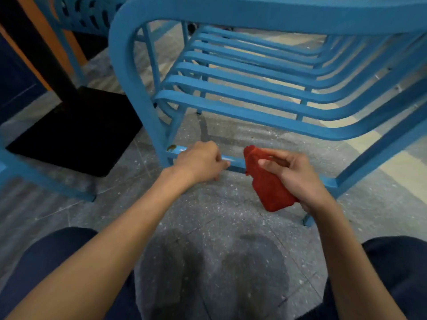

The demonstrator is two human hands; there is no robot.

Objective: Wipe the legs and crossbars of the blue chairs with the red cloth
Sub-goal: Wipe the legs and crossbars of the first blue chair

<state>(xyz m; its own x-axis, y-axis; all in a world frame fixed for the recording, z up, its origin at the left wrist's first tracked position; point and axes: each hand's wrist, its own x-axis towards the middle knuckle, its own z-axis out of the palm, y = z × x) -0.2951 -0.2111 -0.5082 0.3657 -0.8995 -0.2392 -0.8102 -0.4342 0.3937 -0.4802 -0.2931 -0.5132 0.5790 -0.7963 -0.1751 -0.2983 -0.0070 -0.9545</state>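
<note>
A blue slatted metal chair (231, 10) fills the upper frame, seen from behind and low down. Its lower back crossbar (235, 160) runs between the two rear legs close to the floor. My left hand (198, 158) rests curled over that crossbar near the left rear leg (150, 107). My right hand (293, 174) holds a folded red cloth (265, 181) just in front of the crossbar, to the right of the left hand. The cloth hangs down from my fingers and covers part of the bar.
A black square table base (76, 132) with a dark post stands on the speckled grey floor at left. A second blue chair (87, 15) is at the upper left, its leg (46, 181) crossing low left. My knees in dark trousers frame the bottom corners.
</note>
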